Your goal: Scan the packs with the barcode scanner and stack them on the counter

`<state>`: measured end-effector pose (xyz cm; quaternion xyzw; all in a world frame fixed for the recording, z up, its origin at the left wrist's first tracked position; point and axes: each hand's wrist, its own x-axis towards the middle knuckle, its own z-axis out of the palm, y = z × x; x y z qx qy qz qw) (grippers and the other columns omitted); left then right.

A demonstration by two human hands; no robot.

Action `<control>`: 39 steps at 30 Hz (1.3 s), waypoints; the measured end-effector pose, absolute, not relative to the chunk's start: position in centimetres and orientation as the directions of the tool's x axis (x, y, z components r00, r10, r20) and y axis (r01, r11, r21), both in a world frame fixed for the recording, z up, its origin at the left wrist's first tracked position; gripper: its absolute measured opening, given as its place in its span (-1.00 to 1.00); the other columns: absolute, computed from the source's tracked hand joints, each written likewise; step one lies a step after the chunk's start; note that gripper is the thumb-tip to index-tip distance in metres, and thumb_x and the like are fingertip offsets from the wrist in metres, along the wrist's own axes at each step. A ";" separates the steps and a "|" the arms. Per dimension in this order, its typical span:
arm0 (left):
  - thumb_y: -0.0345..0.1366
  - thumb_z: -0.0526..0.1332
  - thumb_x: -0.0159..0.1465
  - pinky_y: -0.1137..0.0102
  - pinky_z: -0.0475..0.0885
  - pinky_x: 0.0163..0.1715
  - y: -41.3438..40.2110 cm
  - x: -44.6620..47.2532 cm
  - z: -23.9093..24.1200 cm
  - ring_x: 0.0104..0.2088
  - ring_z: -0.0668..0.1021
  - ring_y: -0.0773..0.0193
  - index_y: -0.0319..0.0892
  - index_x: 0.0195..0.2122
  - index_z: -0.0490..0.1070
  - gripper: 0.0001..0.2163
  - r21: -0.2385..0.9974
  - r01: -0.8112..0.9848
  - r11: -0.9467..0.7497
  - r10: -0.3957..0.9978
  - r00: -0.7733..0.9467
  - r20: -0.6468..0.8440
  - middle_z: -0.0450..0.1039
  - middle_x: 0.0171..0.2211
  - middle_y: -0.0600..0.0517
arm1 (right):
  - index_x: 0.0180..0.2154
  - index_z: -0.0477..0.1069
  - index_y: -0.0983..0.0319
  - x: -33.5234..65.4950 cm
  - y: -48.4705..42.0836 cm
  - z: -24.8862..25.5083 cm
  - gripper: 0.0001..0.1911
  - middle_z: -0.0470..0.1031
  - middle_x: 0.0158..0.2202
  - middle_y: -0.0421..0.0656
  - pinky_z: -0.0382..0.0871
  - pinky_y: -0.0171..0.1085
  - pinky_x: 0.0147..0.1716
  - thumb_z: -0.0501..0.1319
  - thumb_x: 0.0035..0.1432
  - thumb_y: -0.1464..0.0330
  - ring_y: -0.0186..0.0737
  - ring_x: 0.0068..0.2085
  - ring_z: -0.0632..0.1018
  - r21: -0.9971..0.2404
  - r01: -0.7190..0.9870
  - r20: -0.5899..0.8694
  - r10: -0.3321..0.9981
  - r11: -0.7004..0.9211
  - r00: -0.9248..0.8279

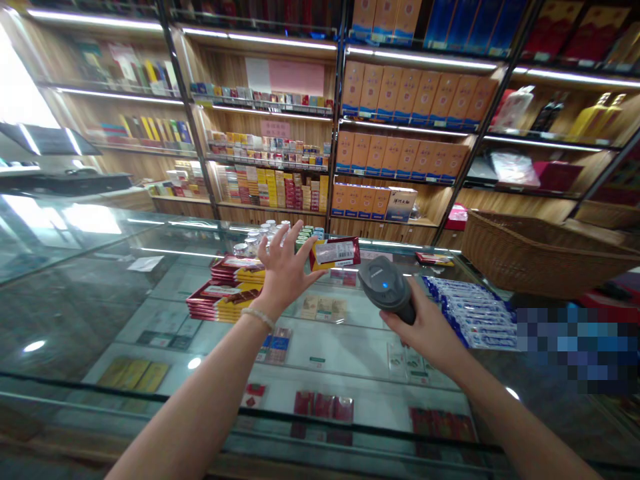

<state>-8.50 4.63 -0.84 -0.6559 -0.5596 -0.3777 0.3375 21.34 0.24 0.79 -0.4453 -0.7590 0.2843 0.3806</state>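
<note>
My left hand point(285, 267) holds up a small red and yellow pack point(334, 253) by its left end, pinched between thumb and fingers, with the other fingers spread; its barcode label faces me. My right hand point(425, 327) is wrapped round the handle of a grey barcode scanner point(385, 287) with a blue light on its head. The scanner's head sits just right of and below the pack. Both are above the glass counter point(100, 293).
Stacked red and yellow cartons point(225, 290) and blue and white cartons point(475, 310) lie on the counter. A wicker basket point(530, 253) stands at the right. Shelves of boxes point(410, 93) line the back wall. More packs show under the glass.
</note>
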 end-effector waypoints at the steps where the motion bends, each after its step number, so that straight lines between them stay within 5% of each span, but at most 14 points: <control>1: 0.17 0.39 0.14 -0.07 -0.21 0.41 4.6 -8.5 -0.8 0.42 0.20 -0.16 0.11 0.22 0.40 -0.35 -0.023 0.989 -0.145 0.480 0.090 0.873 0.19 0.44 -0.08 | -0.02 0.34 0.15 21.4 0.4 0.7 -0.56 0.61 -0.17 -0.09 0.46 -0.19 -0.32 0.28 0.07 0.16 -0.05 -0.23 0.63 -0.741 0.482 0.348 0.882 0.467 -0.319; 12: 0.17 0.40 0.13 -0.05 -0.19 0.40 4.5 -8.3 -0.8 0.41 0.21 -0.12 0.10 0.20 0.41 -0.36 -0.049 0.990 -0.132 0.464 0.105 0.880 0.21 0.43 -0.10 | -0.06 0.42 0.17 21.6 2.0 -0.6 -0.68 0.54 -0.03 -0.03 0.47 -0.08 -0.15 0.21 0.16 0.20 0.06 -0.05 0.59 -0.325 0.765 0.464 0.799 0.555 -0.383; 18: 0.17 0.39 0.15 -0.03 -0.21 0.40 4.4 -8.1 -0.7 0.41 0.22 -0.13 0.09 0.20 0.42 -0.37 -0.044 0.990 -0.131 0.470 0.101 0.877 0.21 0.43 -0.09 | -0.09 0.51 0.23 20.6 2.2 -2.0 -0.65 0.42 0.22 0.09 0.31 0.07 0.24 0.36 0.07 0.26 0.18 0.25 0.40 -0.148 0.753 0.507 0.703 0.641 -0.499; 39: 0.16 0.39 0.15 -0.07 -0.20 0.39 4.2 -7.8 -0.5 0.41 0.22 -0.15 0.06 0.20 0.41 -0.37 -0.027 0.983 -0.181 0.499 0.116 0.859 0.19 0.43 -0.13 | -0.05 0.55 0.22 19.6 1.7 -3.8 -0.49 0.18 0.43 0.13 0.08 0.26 0.36 0.41 0.10 0.02 0.27 0.45 0.15 -0.076 0.758 0.353 0.728 0.648 -0.587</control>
